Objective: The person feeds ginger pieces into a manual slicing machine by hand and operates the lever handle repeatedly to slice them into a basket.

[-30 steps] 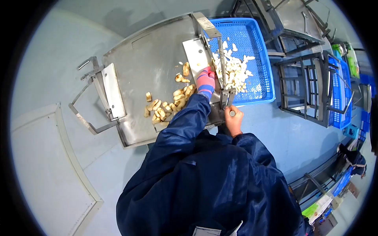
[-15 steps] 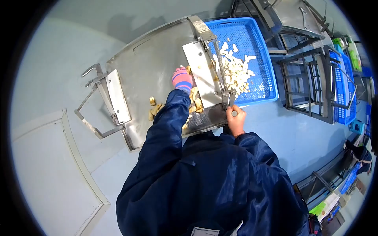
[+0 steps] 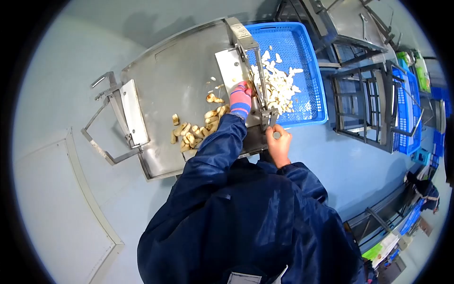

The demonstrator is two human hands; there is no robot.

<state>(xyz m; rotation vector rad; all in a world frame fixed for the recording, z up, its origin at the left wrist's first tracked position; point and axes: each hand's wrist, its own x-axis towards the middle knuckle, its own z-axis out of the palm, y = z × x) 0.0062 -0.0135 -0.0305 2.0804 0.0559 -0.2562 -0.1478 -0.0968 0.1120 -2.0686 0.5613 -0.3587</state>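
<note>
My bare right hand (image 3: pixel 280 146) clenches a grey round-ended handle (image 3: pixel 276 135); whether my pink-and-blue-gloved left hand (image 3: pixel 240 100) grasps anything, I can't tell.

Food workshop: steel table (image 3: pixel 175 71), blue crate (image 3: pixel 305 49)

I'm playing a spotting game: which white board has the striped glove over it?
The white board beside the blue basket: the gloved left hand is over it. The other board, across the metal table, has no hand over it.
</note>
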